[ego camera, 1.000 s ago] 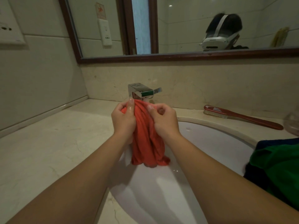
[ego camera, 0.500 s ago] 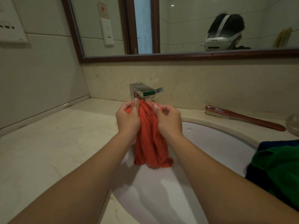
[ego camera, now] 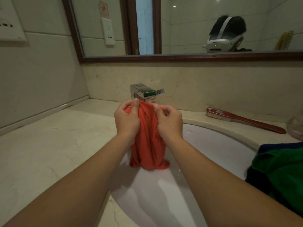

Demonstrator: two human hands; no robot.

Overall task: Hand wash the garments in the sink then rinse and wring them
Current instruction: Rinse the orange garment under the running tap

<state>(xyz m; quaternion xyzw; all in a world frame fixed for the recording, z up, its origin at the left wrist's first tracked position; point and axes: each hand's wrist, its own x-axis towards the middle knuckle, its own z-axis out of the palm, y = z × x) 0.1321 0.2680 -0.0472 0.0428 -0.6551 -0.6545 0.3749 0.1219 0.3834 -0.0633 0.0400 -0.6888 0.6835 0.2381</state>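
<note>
Sink (ego camera: 155, 202): white basin, wet, near centre; the red garment's lower end hangs into it.
Countertop (ego camera: 54, 145): pale marble, a broad open stretch left of the basin.
Green garment (ego camera: 282, 169): heaped with a dark blue garment (ego camera: 277, 145) over the basin's right rim.
Red garment (ego camera: 147, 141): bunched upright above the basin, its top between my hands.
My left hand (ego camera: 127, 119): fingers curled round its left side, thumb raised.
My right hand (ego camera: 170, 122): fingers curled, pinching its right side.
Brush (ego camera: 242, 120): red, far right on the counter.
Faucet (ego camera: 142, 92): chrome, just beyond my fingertips.
</note>
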